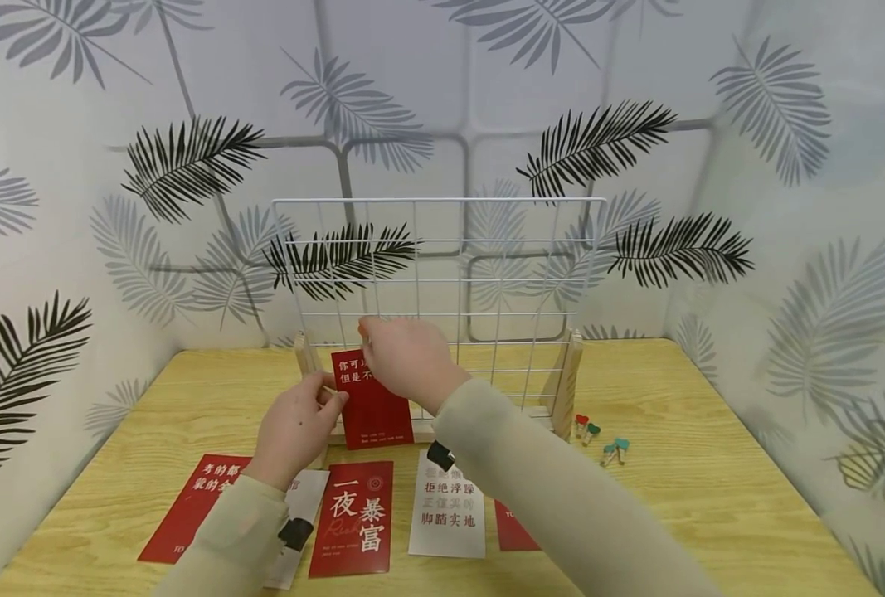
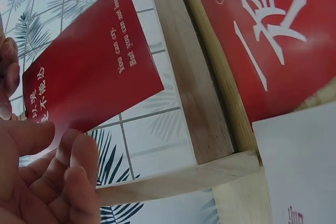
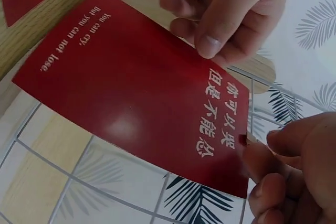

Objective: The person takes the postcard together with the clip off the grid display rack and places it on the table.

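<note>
A red card (image 1: 373, 410) with white lettering stands upright against the lower left of a white wire grid (image 1: 442, 200). At its left edge, my left hand (image 1: 293, 427) pinches the card between thumb and fingers; the right wrist view shows that thumb (image 3: 210, 45) on the card's face. My right hand (image 1: 415, 356) is at the card's top edge, pinching a small clip whose orange end (image 1: 363, 330) shows beside the fingers. Most of the clip is hidden by the fingers. In the left wrist view the card (image 2: 100, 56) slants in front of the grid wires.
Wooden feet (image 1: 564, 390) support the grid. Several small heart-topped clips, including a red one (image 1: 581, 421) and a teal one (image 1: 621, 445), lie right of it. In front lie more cards: red (image 1: 352, 522), white (image 1: 447, 531), another red (image 1: 181, 514), some partly covered by my arms.
</note>
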Demonstrator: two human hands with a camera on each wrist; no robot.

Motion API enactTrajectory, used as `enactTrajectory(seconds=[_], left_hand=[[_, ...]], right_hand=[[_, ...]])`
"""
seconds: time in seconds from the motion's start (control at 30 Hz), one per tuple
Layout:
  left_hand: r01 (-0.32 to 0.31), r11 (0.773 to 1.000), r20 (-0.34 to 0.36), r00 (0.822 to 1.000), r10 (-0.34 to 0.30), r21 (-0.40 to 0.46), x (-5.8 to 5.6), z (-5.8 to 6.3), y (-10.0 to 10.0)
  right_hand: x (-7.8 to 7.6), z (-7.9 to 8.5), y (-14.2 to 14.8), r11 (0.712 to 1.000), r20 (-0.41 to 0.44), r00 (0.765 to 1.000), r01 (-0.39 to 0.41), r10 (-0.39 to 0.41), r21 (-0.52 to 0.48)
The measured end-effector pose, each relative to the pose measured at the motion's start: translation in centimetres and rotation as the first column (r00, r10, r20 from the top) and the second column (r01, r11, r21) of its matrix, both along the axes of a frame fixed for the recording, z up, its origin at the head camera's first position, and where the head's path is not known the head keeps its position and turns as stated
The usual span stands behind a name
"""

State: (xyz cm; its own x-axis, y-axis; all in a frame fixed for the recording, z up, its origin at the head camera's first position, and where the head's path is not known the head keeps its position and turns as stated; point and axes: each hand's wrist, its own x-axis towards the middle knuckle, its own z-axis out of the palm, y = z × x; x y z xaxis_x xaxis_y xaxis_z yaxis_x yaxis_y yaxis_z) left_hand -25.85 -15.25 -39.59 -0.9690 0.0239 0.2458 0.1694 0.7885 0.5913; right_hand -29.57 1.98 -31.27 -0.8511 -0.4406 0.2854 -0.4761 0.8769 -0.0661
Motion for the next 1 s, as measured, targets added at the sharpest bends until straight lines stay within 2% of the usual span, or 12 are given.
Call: enactTrajectory(seconds=[0.2,0.5,0.77,1.0], left_hand=[[-0.004,1.0,-0.059,0.998,0.003,-0.019,0.2,-0.3,0.2],[-0.005,0.999,-0.044,0.999,0.007,0.032,0.0,0.0,-0.2],[-0.007,0.998,-0.027,1.0,0.009,0.055,-0.3,0.3,-0.6],[0.003,0.997,0.015,1.0,-0.005,0.083,-0.3,0.6,-0.8]], right_hand=[[-0.1,-0.8,-0.1,0.999,-0.106,0.994,0.017,-0.02,-0.027],[-0.1,-1.2,0.1,0.999,-0.188,0.982,0.008,-0.018,-0.052],[-0.2,-0.8,0.2,0.998,-0.198,0.98,-0.004,-0.008,-0.062],[-0.1,-0.7,0.4,0.997,-0.151,0.989,-0.009,-0.002,-0.075]])
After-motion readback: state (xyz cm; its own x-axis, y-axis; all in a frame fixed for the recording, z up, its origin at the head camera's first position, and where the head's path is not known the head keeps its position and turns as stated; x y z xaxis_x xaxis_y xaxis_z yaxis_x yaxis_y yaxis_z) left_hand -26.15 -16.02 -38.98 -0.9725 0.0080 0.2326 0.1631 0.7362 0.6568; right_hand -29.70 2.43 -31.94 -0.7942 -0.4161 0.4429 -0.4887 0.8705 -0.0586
